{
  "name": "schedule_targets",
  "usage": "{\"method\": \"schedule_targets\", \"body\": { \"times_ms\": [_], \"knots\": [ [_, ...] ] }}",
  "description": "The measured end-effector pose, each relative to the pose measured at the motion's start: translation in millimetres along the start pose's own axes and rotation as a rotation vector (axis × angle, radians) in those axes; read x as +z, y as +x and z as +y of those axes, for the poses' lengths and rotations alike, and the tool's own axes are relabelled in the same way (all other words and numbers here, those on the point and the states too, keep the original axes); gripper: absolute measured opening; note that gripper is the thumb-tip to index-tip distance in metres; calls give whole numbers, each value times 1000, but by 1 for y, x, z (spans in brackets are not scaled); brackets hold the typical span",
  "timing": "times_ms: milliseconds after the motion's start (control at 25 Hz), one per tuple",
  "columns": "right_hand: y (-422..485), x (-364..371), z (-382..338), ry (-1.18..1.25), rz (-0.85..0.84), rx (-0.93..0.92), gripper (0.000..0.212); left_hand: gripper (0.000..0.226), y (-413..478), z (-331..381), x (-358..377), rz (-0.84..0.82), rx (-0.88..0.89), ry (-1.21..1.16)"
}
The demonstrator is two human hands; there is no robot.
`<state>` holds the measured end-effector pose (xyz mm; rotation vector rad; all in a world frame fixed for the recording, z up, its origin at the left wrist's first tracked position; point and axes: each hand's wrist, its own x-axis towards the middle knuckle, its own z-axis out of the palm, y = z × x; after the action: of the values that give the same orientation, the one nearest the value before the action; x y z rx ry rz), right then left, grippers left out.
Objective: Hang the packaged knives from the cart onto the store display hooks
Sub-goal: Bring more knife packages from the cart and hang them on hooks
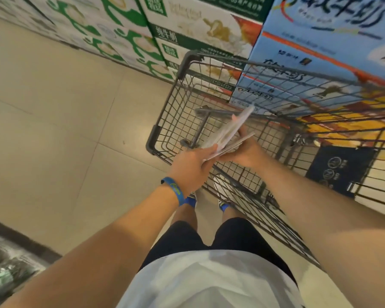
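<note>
A thin stack of flat packaged knives point(228, 132) is held over the dark wire cart point(165, 121), tilted up and away from me. My left hand point(191, 167), with a blue wristband, grips the stack's near left edge. My right hand point(247, 152) holds the stack from the right and below, fingers curled under it. The view is blurred, so the knives inside the packs cannot be made out. No display hooks are in view.
Stacked green and white milk cartons point(125, 34) line the far side of the aisle. Blue cartons point(320, 54) stand behind the cart on the right. Beige floor tiles point(53, 130) spread to the left. Wrapped goods point(7, 270) sit at bottom left.
</note>
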<state>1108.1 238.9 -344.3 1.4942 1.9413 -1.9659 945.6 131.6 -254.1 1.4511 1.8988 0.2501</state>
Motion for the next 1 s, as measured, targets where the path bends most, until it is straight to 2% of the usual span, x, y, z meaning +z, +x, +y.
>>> {"method": "schedule_targets", "body": {
  "times_ms": [120, 200, 320, 360, 480, 560, 680, 840, 920, 1000],
  "knots": [
    [-25, -11, 20, -165, -32, 82, 89, 36, -10, 15, 1, -61, 199, -37],
    [-45, -16, 32, -195, 44, 167, 75, 35, -10, 25, 7, -33, 235, -98],
    [-75, -21, 44, 9, 107, 218, 83, 36, 2, 29, 13, -6, 76, -244],
    [-85, -21, 48, 19, 118, 199, 76, 40, 7, 27, 15, -49, 18, -257],
    [-107, -27, 59, -285, 189, 122, 45, 55, 18, 17, 24, -236, -59, -210],
    [-118, -39, 62, -380, 208, 82, 40, 62, 23, 20, 30, -321, -105, -192],
    [-130, -60, 56, -239, 271, 59, 39, 45, 27, 39, 29, -236, -42, -261],
    [-136, -89, 1, 235, 305, -69, 40, 28, 35, 87, -9, 51, -17, -704],
    [-141, -101, -46, 381, 352, -199, 38, 38, 36, 108, -43, 189, -51, -888],
    [-146, -112, -97, 513, 376, -309, 32, 57, 30, 121, -76, 193, -100, -907]
  ]
}}
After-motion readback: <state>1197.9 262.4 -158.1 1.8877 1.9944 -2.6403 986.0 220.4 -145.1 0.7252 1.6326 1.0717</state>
